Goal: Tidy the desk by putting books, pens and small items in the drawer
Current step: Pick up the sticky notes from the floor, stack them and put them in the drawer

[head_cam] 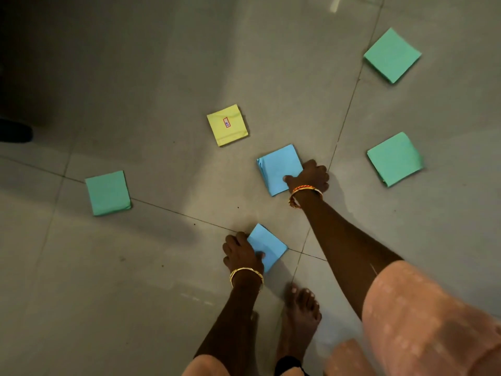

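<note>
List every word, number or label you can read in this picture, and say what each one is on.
Small red-bordered sticker on the yellow pad: blue handwritten marks, possibly a number, too small and blurred to read for certain.
The two blue pads and three green pads: no writing visible.
The tiled floor: no text or signs.

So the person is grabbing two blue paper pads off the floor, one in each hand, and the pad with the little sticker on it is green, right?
Almost. The head view shows the left hand gripping one blue pad and the right hand gripping the other blue pad on the tiled floor. But the pad with the little sticker is yellow, not green.
</note>
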